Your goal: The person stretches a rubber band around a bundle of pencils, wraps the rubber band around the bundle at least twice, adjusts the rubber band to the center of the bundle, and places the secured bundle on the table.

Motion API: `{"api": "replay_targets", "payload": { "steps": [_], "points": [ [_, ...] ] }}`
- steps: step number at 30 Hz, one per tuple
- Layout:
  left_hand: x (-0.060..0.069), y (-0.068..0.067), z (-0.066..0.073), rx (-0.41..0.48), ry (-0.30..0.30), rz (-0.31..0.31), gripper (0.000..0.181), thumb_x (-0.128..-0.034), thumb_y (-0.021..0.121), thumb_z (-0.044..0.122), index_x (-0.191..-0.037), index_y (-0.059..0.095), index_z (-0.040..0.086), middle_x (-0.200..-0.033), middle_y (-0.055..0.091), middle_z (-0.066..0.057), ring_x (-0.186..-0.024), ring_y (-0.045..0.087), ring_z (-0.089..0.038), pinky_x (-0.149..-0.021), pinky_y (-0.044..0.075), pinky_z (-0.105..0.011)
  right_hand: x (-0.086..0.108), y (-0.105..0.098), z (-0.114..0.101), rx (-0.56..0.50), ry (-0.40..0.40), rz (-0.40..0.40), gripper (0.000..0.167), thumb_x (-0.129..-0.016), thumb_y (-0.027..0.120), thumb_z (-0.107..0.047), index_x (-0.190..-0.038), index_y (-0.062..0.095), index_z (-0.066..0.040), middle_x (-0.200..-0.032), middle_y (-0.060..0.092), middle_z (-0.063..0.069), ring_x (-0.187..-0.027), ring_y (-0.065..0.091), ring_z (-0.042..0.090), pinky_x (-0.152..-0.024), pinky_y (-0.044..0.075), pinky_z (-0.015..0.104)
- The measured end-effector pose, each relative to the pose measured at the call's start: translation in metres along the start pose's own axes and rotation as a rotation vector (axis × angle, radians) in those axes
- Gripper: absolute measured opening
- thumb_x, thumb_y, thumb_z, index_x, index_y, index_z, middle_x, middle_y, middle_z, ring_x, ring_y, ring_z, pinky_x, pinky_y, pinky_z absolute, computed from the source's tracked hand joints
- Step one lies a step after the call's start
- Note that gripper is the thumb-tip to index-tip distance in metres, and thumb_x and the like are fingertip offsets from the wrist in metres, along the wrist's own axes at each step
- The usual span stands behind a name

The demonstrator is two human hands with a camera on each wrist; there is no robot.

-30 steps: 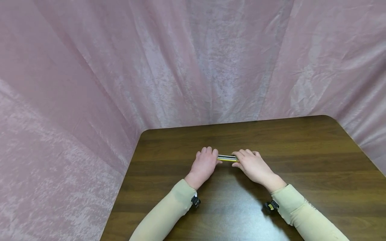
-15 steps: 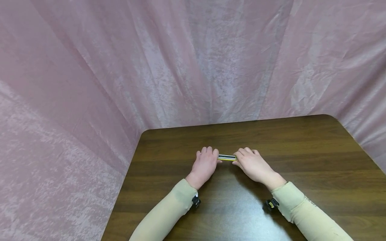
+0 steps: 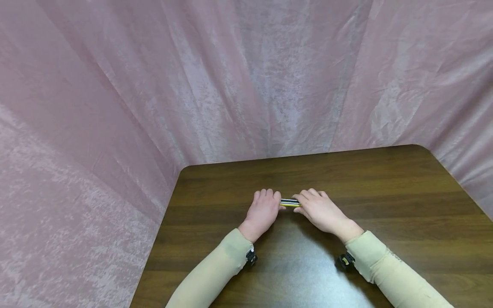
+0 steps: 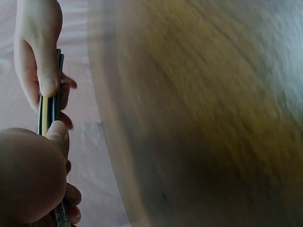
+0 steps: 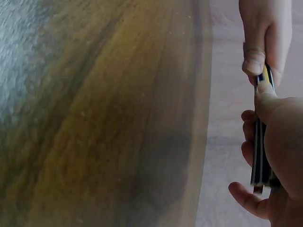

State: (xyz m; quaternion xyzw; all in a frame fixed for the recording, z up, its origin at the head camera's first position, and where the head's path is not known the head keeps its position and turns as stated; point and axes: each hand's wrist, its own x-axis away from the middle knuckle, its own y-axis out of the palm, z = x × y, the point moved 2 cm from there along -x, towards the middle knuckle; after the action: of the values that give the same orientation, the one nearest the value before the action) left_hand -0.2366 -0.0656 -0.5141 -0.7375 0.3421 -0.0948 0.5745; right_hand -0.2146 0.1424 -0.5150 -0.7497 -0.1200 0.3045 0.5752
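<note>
A bundle of thin pencils (image 3: 290,202), dark with a yellow stripe showing, is held level above the brown table by both hands. My left hand (image 3: 263,214) grips its left part and my right hand (image 3: 321,214) its right part, leaving a short stretch bare between them. In the left wrist view, the left thumb (image 4: 58,132) lies along the pencils (image 4: 45,113), and the opposite hand (image 4: 40,28) holds the far part. From the right wrist, dark pencil ends (image 5: 260,175) stick out below the right palm (image 5: 289,142). Fingers cover much of the bundle.
The wooden table (image 3: 215,184) has rounded far corners. Pink velvety curtain (image 3: 269,85) hangs behind it and along the left side. Both forearms wear pale green sleeves (image 3: 215,269), with a small black camera (image 3: 251,257) at each wrist.
Both hands have drawn slightly closer together, the right shifting left and the left a little right. Less of the pencil bundle shows between them.
</note>
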Motion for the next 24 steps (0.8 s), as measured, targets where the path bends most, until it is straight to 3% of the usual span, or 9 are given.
{"api": "replay_targets", "payload": {
  "steps": [2,5,9,13,18,21,24],
  "points": [
    [0.001,0.001,-0.003,0.003,-0.014,-0.01,0.042,-0.1025,0.062,0.055,-0.106,0.062,0.012,-0.095,0.064,-0.004,-0.089,0.061,-0.023,-0.08,0.045,-0.037,0.002,-0.002,0.004,-0.01,0.032,-0.005,0.042,-0.104,0.071,-0.036,-0.133,0.069,-0.006,-0.118,0.069,0.005,-0.109,0.062,0.03,-0.089,0.049,0.057],
    [0.002,0.002,-0.006,0.013,-0.046,-0.007,0.042,-0.1014,0.063,0.055,-0.104,0.061,0.012,-0.093,0.063,-0.004,-0.087,0.059,-0.023,-0.081,0.044,-0.038,0.006,-0.006,0.008,0.008,0.062,-0.002,0.036,-0.102,0.073,-0.036,-0.125,0.073,-0.008,-0.116,0.07,0.005,-0.11,0.062,0.03,-0.089,0.049,0.059],
    [0.001,0.001,0.0,-0.002,-0.042,0.023,0.043,-0.0991,0.066,0.056,-0.103,0.062,0.013,-0.092,0.062,-0.003,-0.086,0.059,-0.022,-0.08,0.042,-0.039,0.004,-0.004,0.005,0.047,0.002,0.018,0.024,-0.103,0.074,-0.034,-0.111,0.071,-0.011,-0.104,0.066,0.001,-0.099,0.061,0.027,-0.084,0.051,0.055],
    [-0.003,-0.002,0.011,-0.05,0.002,0.046,0.042,-0.1012,0.061,0.057,-0.104,0.063,0.015,-0.092,0.063,-0.001,-0.085,0.059,-0.021,-0.08,0.042,-0.039,-0.003,0.0,-0.004,0.05,-0.066,0.027,0.025,-0.105,0.07,-0.036,-0.11,0.068,-0.011,-0.099,0.061,0.0,-0.092,0.059,0.024,-0.08,0.051,0.05],
    [-0.005,-0.004,0.009,-0.025,-0.032,0.019,0.043,-0.1004,0.064,0.056,-0.107,0.065,0.014,-0.095,0.065,-0.002,-0.088,0.061,-0.022,-0.082,0.043,-0.041,-0.002,-0.005,-0.001,0.034,-0.007,0.019,0.039,-0.101,0.074,-0.039,-0.123,0.071,-0.008,-0.111,0.067,0.004,-0.105,0.063,0.028,-0.087,0.05,0.055],
    [-0.003,-0.005,0.004,0.011,-0.06,-0.004,0.044,-0.0987,0.067,0.056,-0.108,0.066,0.013,-0.096,0.066,-0.004,-0.089,0.062,-0.023,-0.081,0.043,-0.042,0.001,-0.01,0.005,0.051,0.007,0.016,0.034,-0.1,0.076,-0.038,-0.118,0.073,-0.009,-0.11,0.069,0.004,-0.105,0.064,0.029,-0.086,0.05,0.056],
    [-0.003,-0.007,0.006,-0.005,-0.039,0.005,0.043,-0.0989,0.068,0.056,-0.107,0.066,0.014,-0.095,0.066,-0.003,-0.088,0.061,-0.023,-0.079,0.042,-0.041,0.0,-0.009,0.004,0.081,-0.047,0.02,0.026,-0.102,0.074,-0.037,-0.106,0.071,-0.012,-0.1,0.067,0.002,-0.098,0.063,0.028,-0.082,0.051,0.054]
  ]
}}
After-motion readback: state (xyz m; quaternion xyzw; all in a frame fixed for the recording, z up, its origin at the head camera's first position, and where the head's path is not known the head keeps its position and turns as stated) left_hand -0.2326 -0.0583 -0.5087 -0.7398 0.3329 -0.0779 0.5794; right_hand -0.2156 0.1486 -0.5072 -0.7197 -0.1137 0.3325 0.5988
